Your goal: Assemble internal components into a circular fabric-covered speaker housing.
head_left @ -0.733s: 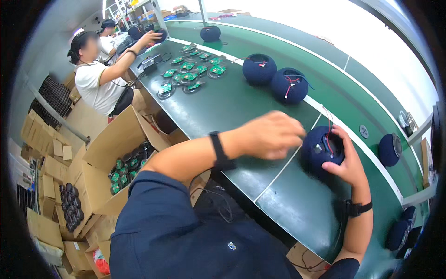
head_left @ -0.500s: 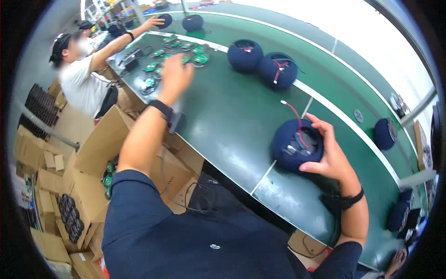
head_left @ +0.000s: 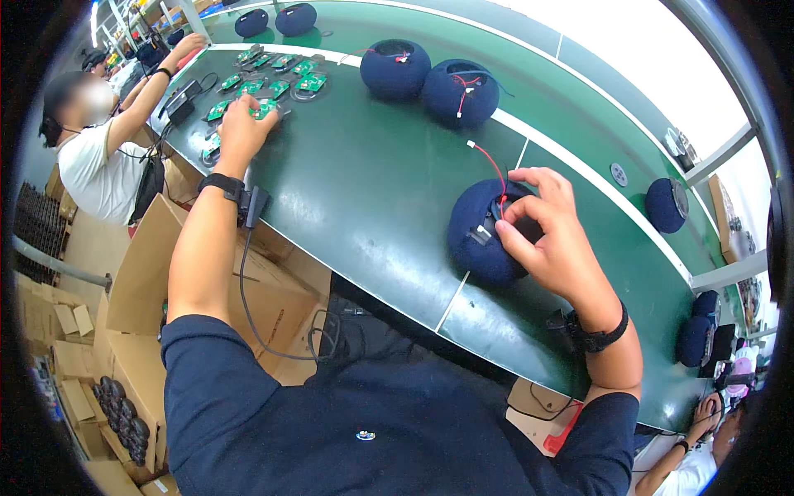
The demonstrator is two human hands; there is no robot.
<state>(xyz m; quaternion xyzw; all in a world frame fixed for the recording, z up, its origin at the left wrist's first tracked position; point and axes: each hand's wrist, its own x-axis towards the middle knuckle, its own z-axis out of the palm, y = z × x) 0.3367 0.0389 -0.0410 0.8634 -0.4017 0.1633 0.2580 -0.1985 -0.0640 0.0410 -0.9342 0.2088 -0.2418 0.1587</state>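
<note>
My left hand [head_left: 241, 136] is among the green circuit boards [head_left: 311, 82] at the far left of the table, its thumb and fingers closed around the edge of one board [head_left: 265, 109]. In front of me sits a round navy fabric-covered housing [head_left: 474, 248], its open side up. My right hand [head_left: 550, 231] reaches over its right rim, with thumb and forefinger pinched at a red wire [head_left: 493, 165]. That wire rises from the opening and ends in a small white plug [head_left: 471, 145]. The fingers partly hide the inside of the housing.
Two more navy housings [head_left: 395, 69] with wires stand farther back. Another housing [head_left: 666, 206] and a grey disc [head_left: 619, 174] lie at the right. A cardboard box [head_left: 145, 273] stands below the table's left edge. Co-workers sit at left [head_left: 103, 169] and lower right [head_left: 695, 467].
My left hand has come down onto the boards and closed on one. My right hand has gone from cupping the housing's side to pinching the red wire. The view has shifted.
</note>
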